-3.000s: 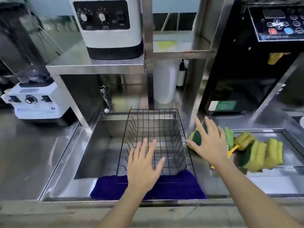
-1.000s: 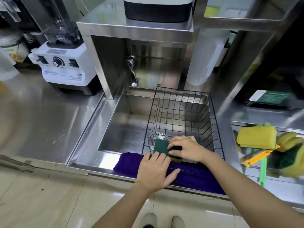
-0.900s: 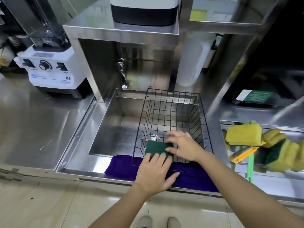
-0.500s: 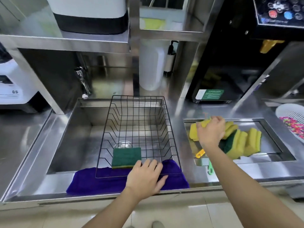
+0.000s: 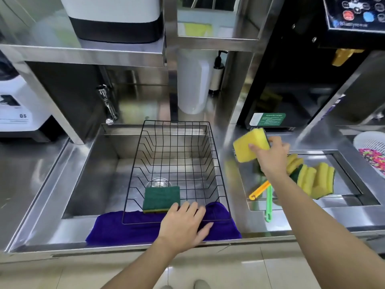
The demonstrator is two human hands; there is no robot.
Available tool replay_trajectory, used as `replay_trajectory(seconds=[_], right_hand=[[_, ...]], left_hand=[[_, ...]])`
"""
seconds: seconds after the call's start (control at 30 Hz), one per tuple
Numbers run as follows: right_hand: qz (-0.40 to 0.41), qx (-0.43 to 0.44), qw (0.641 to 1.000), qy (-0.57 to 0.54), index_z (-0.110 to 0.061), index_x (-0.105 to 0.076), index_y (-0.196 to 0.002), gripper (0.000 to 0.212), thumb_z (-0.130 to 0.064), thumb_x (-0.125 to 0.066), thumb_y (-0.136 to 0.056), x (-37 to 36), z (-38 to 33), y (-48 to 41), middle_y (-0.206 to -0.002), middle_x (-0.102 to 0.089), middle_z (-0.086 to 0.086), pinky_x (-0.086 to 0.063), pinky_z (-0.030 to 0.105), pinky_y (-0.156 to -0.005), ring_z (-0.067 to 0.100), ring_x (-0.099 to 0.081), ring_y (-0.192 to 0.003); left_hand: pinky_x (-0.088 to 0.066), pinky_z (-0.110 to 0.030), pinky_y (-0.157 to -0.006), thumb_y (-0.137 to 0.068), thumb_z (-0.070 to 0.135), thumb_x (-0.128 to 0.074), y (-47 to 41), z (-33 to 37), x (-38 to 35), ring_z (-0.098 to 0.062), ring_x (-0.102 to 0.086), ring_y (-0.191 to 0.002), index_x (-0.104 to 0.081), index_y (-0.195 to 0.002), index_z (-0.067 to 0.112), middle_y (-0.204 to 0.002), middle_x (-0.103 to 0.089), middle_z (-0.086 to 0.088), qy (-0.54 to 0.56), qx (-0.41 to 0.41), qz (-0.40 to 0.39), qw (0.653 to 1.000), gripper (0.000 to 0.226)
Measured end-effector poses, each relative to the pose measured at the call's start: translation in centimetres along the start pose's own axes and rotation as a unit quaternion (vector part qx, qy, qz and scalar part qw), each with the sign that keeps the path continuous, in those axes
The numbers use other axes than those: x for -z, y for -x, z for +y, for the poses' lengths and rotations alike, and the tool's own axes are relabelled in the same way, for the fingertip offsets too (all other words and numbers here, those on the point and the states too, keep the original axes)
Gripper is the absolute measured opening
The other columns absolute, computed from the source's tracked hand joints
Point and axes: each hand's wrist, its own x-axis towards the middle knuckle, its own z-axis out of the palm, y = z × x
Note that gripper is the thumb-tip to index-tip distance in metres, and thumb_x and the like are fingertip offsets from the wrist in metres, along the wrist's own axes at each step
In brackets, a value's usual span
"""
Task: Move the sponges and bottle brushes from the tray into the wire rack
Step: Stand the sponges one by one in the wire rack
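Note:
A black wire rack (image 5: 216, 167) stands in the steel sink, its front edge on a purple cloth (image 5: 125, 228). One sponge (image 5: 161, 198), green side up, lies at the rack's front. My left hand (image 5: 184, 223) rests flat on the rack's front edge and the cloth, fingers spread. My right hand (image 5: 270, 157) holds a yellow sponge (image 5: 248, 146) in the air above the tray's left end. In the recessed steel tray (image 5: 350, 184) several yellow-green sponges (image 5: 314, 180) lean together. An orange brush handle (image 5: 259, 190) and a green brush handle (image 5: 268, 205) stick out over the tray's front rim.
A tap (image 5: 107, 105) juts from the back left of the sink. A white bottle (image 5: 192, 84) stands behind the rack. A white blender base (image 5: 18, 109) sits at the left, a black machine (image 5: 302, 69) behind the tray, a white colander (image 5: 373, 153) at the far right.
My right hand left the green sponge in the rack, went to the tray, and has lifted a yellow sponge off the pile. My left hand has stayed on the rack's front edge.

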Motion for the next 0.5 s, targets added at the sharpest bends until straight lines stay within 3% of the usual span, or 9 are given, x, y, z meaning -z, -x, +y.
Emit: replay_trajectory(seconds=[0.13, 0.2, 0.27, 0.33, 0.43, 0.5], right_hand=[[-0.093, 0.042, 0.99, -0.098, -0.012, -0.04, -0.114, 0.046, -0.029, -0.067, -0.081, -1.5, -3.3, 0.5, -0.115, -0.053, 0.008, -0.042, 0.034, -0.072, 0.025, -0.051, -0.09], [-0.163, 0.016, 0.975, -0.149, -0.014, -0.037, -0.124, 0.05, -0.018, -0.065, -0.083, -2.9, -4.4, 1.2, -0.117, -0.049, 0.007, -0.041, 0.032, -0.055, 0.024, -0.051, -0.075], [-0.227, -0.014, 0.959, -0.17, -0.01, -0.036, -0.133, 0.055, -0.008, -0.063, -0.084, -4.4, -5.0, 1.9, -0.103, -0.051, 0.008, -0.035, 0.028, -0.041, 0.019, -0.048, -0.057], [-0.275, -0.034, 0.944, -0.177, -0.006, -0.042, -0.129, 0.049, -0.002, -0.061, -0.084, -5.8, -5.3, 2.5, -0.085, -0.052, 0.007, -0.035, 0.023, -0.035, 0.016, -0.046, -0.055], [-0.336, -0.056, 0.916, -0.212, -0.012, -0.047, -0.129, 0.055, 0.014, -0.054, -0.081, -7.5, -5.8, 3.2, -0.101, -0.053, 0.012, -0.044, 0.017, -0.038, 0.019, -0.054, -0.066], [-0.375, -0.087, 0.888, -0.251, -0.013, -0.05, -0.127, 0.061, 0.024, -0.046, -0.079, -8.5, -6.2, 3.4, -0.113, -0.047, 0.01, -0.053, 0.022, -0.052, 0.022, -0.057, -0.081]], left_hand=[[-0.046, -0.034, -0.065, -0.086, 0.057, -0.043, 0.2, -0.4, 0.6, -0.021, -0.056, -0.072, -0.062, -0.094, 0.015, -0.083, -0.061, 0.0, 0.004, -0.012, -0.007, 1.0, 0.047], [-0.047, -0.035, -0.068, -0.087, 0.058, -0.04, 0.5, -1.1, 1.1, -0.02, -0.056, -0.074, -0.062, -0.094, 0.015, -0.086, -0.062, 0.0, 0.002, -0.003, -0.014, 1.0, 0.049], [-0.048, -0.036, -0.069, -0.087, 0.059, -0.038, 1.3, -2.2, 1.6, -0.021, -0.057, -0.074, -0.063, -0.094, 0.015, -0.087, -0.062, -0.001, -0.01, 0.017, -0.021, 1.0, 0.051], [-0.048, -0.036, -0.07, -0.087, 0.06, -0.039, 2.3, -3.6, 2.0, -0.022, -0.057, -0.075, -0.064, -0.094, 0.014, -0.089, -0.064, -0.002, -0.017, 0.032, -0.024, 0.999, 0.052], [-0.046, -0.035, -0.072, -0.086, 0.06, -0.041, 3.7, -5.6, 2.4, -0.022, -0.059, -0.079, -0.065, -0.095, 0.012, -0.094, -0.065, -0.004, -0.027, 0.051, -0.027, 0.998, 0.054], [-0.043, -0.036, -0.073, -0.085, 0.06, -0.041, 4.4, -6.6, 2.6, -0.022, -0.058, -0.08, -0.065, -0.094, 0.012, -0.095, -0.065, -0.005, -0.039, 0.059, -0.029, 0.997, 0.055]])
